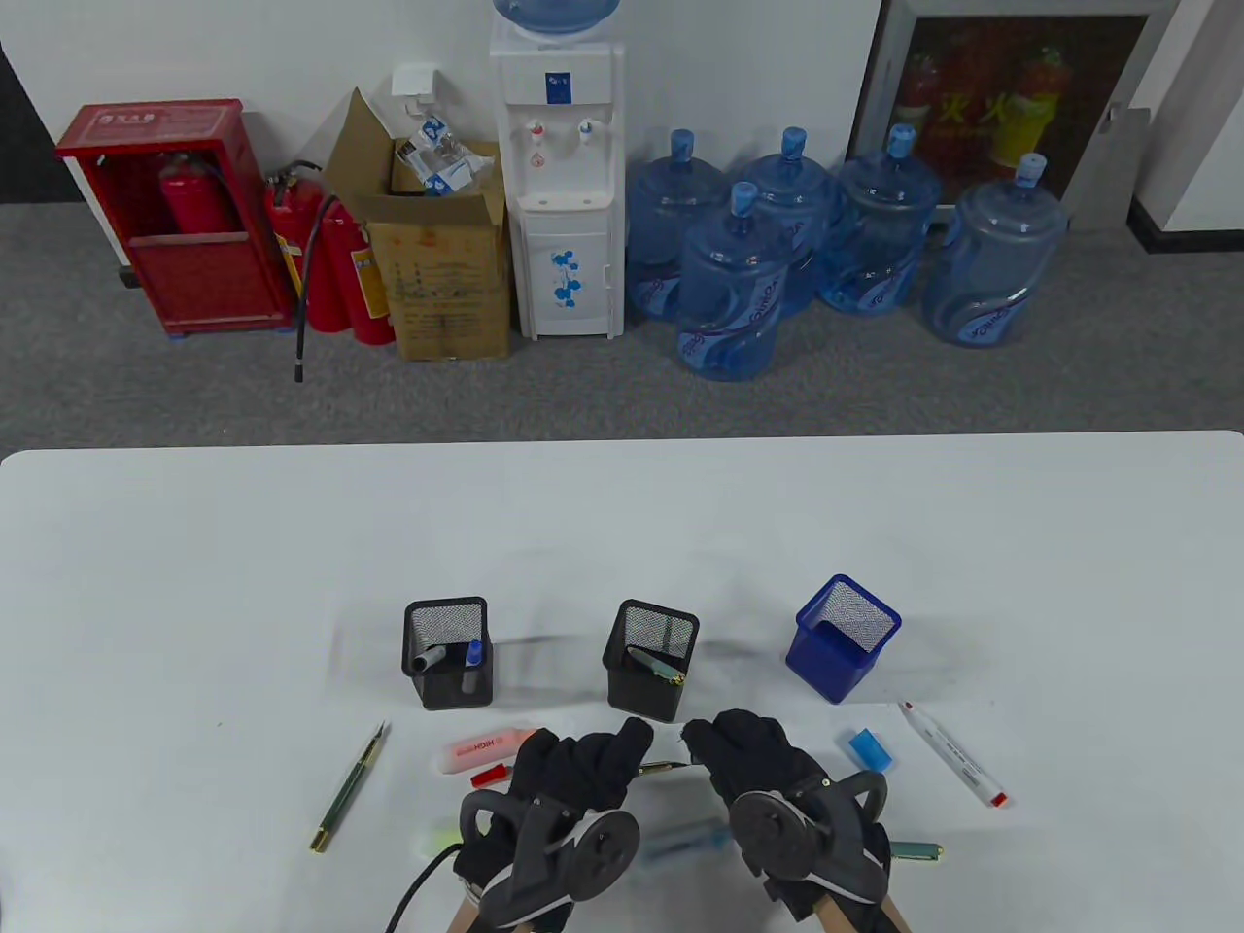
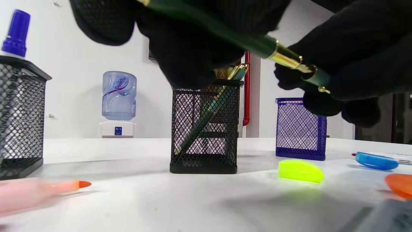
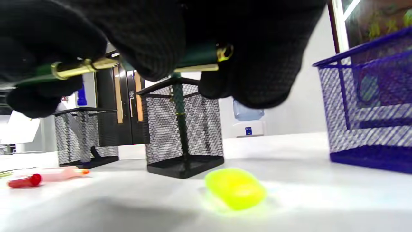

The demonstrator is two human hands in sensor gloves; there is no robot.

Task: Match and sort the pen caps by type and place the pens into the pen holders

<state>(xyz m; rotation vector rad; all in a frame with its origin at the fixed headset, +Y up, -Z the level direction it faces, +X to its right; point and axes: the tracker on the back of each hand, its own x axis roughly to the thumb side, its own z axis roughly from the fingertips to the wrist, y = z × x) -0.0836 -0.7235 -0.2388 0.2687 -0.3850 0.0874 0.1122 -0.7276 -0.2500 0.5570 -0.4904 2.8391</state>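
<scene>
**A:** What do I have on the worktop right now?

**B:** I count three pen holders in a row toward the near edge: two black mesh ones, the left black holder and the middle black holder, and one blue holder on the right. The left one carries a grey marker and a blue-capped marker; the middle one carries one green pen with gold trim, leaning.

**A:** And my hands?

**B:** Both sit at the near edge, just in front of the middle holder. My left hand has its fingers curled round the barrel of a green pen, and my right hand pinches the green cap end with gold rings, right at the joint. Whether the cap is fully seated, I cannot tell.

**A:** Loose items?

**B:** One more green pen lies toward the left near edge. One pink highlighter lies just left of my left hand; its label reads "HIGH", upside down from here. One red cap is beside it. One yellow cap lies in front of the middle holder. One blue cap and one white marker with a red tip lie near the blue holder. Another green piece pokes out behind my right hand.

**A:** Other writing?

**B:** Too small or blurred to read.
</scene>
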